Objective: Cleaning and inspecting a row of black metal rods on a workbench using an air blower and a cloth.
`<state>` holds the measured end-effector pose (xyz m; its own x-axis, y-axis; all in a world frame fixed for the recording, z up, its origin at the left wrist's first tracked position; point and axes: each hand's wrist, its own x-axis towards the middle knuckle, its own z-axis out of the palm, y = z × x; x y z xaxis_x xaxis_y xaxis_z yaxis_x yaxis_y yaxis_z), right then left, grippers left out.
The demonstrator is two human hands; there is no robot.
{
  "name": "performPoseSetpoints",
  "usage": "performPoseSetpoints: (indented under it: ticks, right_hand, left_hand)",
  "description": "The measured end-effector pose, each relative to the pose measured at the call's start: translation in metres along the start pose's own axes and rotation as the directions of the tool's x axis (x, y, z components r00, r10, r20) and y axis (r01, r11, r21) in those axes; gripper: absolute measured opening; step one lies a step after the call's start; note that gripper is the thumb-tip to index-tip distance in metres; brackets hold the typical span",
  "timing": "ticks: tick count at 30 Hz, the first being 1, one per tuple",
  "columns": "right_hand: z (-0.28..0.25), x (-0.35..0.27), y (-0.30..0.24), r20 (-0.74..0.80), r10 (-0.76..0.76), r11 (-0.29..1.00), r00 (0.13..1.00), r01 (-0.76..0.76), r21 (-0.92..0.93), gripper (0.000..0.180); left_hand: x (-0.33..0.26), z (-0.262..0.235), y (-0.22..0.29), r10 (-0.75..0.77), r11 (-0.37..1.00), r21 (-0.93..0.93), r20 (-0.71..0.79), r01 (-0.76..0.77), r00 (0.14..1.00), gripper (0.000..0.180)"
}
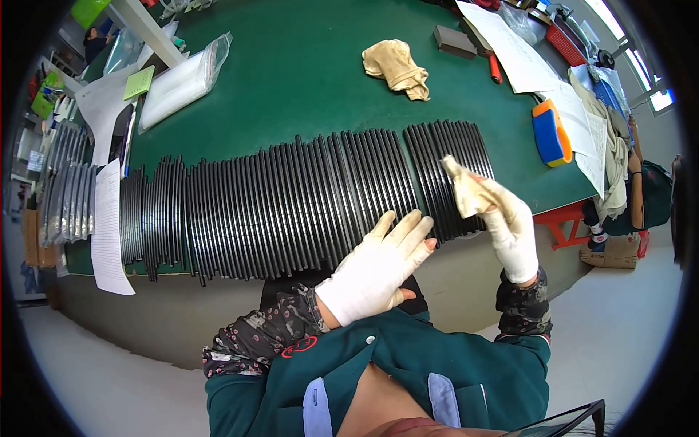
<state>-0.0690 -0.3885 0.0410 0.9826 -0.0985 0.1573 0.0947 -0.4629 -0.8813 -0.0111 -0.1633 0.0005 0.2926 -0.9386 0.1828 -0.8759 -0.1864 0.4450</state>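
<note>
A long row of thin black rods (269, 204) lies side by side on the green table, pointing away from me. My left hand (382, 262), in a white glove with some fingertips bare, rests with its fingers stretched out over the near ends of the rods. Over the right-hand group of rods (424, 153), my right hand (512, 226), gloved too, grips a cream cloth (468, 191). The cloth's tip hangs above the rods; whether it touches them I cannot tell. Another crumpled beige cloth (397, 67) lies beyond the row.
Left of the rods are a white paper sheet (111, 233), bagged rods (67, 197) and a clear plastic bag (186, 84). To the right stand a blue and orange tape dispenser (551, 135), papers (510, 47) and a grey block (455, 41). Another person (648, 193) sits at the right.
</note>
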Motion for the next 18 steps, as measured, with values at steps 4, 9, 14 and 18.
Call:
performPoseSetpoints:
  ticks: [4,9,14,18]
  right_hand:
    - [0.014,0.014,0.003,0.409,-0.384,0.810,0.828,0.514,-0.281,0.043]
    - [0.045,0.025,-0.010,0.596,-0.325,0.778,0.735,0.566,-0.273,0.052]
    - [0.067,0.067,0.000,0.559,-0.342,0.676,0.756,0.611,-0.412,0.049]
    - [0.085,0.078,0.008,0.438,-0.391,0.631,0.810,0.582,-0.513,0.054]
  left_hand:
    - [-0.001,-0.001,-0.001,-0.037,0.999,-0.026,0.075,0.039,0.997,0.085]
    - [-0.014,0.018,-0.002,-0.081,0.992,-0.093,-0.009,0.080,0.997,0.077]
    - [-0.009,0.010,0.000,-0.054,0.994,-0.097,0.041,0.058,0.998,0.074]
    - [-0.006,0.004,-0.002,-0.013,0.999,-0.038,0.000,0.013,1.000,0.072]
